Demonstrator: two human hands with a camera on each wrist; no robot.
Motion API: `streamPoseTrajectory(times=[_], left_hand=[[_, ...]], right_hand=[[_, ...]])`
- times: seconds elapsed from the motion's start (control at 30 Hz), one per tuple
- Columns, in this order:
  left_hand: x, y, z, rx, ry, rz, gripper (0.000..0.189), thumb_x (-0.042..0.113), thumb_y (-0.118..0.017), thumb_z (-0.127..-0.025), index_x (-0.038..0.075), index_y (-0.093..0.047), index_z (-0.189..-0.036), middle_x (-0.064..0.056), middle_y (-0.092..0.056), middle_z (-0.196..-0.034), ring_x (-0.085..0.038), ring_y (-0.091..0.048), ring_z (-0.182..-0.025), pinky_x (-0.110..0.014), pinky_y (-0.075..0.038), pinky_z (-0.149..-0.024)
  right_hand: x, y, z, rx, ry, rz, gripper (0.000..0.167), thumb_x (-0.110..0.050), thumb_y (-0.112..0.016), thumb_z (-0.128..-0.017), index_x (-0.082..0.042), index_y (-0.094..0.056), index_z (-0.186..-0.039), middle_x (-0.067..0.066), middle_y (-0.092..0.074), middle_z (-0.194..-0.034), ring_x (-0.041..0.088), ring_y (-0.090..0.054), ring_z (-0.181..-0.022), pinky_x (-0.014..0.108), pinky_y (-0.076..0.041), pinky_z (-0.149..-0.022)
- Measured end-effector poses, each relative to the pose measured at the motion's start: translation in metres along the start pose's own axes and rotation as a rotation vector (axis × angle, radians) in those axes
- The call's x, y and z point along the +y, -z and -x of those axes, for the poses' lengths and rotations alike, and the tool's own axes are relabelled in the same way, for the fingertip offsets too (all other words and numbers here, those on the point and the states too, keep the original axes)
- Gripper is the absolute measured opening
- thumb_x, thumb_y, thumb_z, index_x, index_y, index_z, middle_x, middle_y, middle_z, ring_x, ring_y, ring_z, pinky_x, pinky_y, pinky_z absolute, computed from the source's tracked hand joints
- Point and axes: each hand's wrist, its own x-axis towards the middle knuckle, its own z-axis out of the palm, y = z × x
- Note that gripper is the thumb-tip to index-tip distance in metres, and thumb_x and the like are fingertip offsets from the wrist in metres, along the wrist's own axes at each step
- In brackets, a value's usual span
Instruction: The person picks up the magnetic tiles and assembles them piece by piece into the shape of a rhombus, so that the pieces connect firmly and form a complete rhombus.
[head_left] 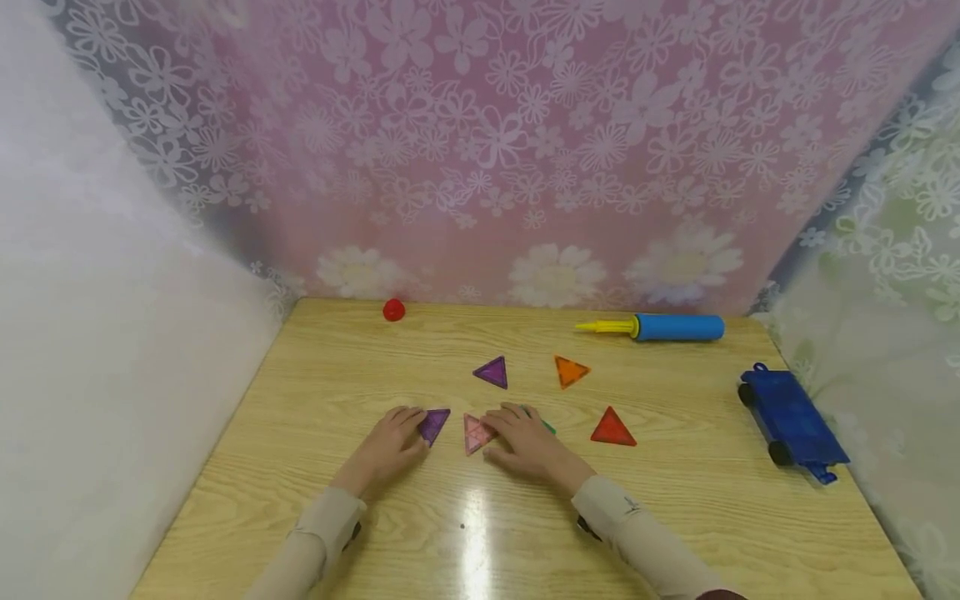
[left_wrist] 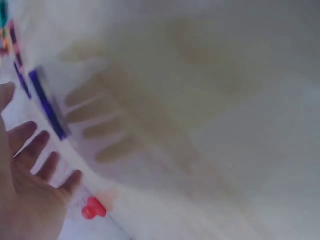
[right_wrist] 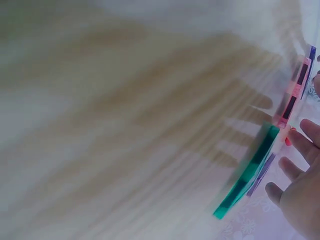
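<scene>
On the wooden table, my left hand is at the left side of a purple triangular tile, its fingers loosely bent and pinching nothing. The left wrist view shows those fingers spread beside the tile's edge. My right hand lies low over the right part of a pink triangular tile. It also hides most of a green tile, whose edge shows in the right wrist view. The right fingers are relaxed; whether they touch the pink tile I cannot tell.
Farther back lie a second purple triangle and an orange one. A red triangle is right of my right hand. A small red object, a blue-and-yellow hand pump and a blue toy cart are nearer the edges.
</scene>
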Motion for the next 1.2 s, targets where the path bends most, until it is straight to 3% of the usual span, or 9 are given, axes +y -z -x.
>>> streamPoseTrajectory(times=[0.23, 0.53, 0.8, 1.2], left_hand=[[-0.007, 0.008, -0.015, -0.077, 0.098, 0.049, 0.060, 0.034, -0.064, -0.090, 0.001, -0.046, -0.138, -0.015, -0.048, -0.140, -0.035, -0.038, -0.130, -0.056, -0.030, -0.107], [-0.007, 0.007, -0.025, -0.108, 0.124, 0.082, 0.067, 0.037, -0.075, -0.079, 0.003, -0.054, -0.132, -0.014, -0.051, -0.133, -0.035, -0.041, -0.126, -0.055, -0.033, -0.105], [-0.010, 0.001, -0.028, -0.085, 0.125, 0.076, 0.061, 0.034, -0.080, -0.074, 0.004, -0.060, -0.123, -0.014, -0.054, -0.126, -0.034, -0.045, -0.120, -0.054, -0.037, -0.101], [-0.008, 0.003, -0.028, -0.010, 0.082, 0.166, 0.057, 0.027, -0.081, -0.074, -0.001, -0.059, -0.118, -0.015, -0.061, -0.116, -0.031, -0.055, -0.110, -0.047, -0.044, -0.098]], right_hand=[[-0.007, -0.003, -0.020, -0.075, -0.019, -0.017, 0.062, -0.048, -0.056, -0.092, -0.012, -0.045, -0.141, 0.008, -0.045, -0.144, 0.033, -0.033, -0.135, 0.055, -0.023, -0.111], [-0.004, -0.011, -0.033, -0.175, -0.056, 0.006, 0.076, -0.059, -0.055, -0.087, -0.016, -0.038, -0.146, 0.003, -0.036, -0.150, 0.028, -0.028, -0.139, 0.052, -0.021, -0.113], [-0.006, -0.015, -0.034, -0.139, -0.064, 0.003, 0.074, -0.057, -0.060, -0.086, -0.012, -0.043, -0.142, 0.008, -0.040, -0.146, 0.029, -0.031, -0.136, 0.052, -0.023, -0.112], [-0.010, -0.015, -0.037, -0.059, -0.080, -0.063, 0.074, -0.052, -0.068, -0.082, -0.004, -0.048, -0.136, 0.012, -0.048, -0.130, 0.029, -0.040, -0.118, 0.050, -0.032, -0.100]])
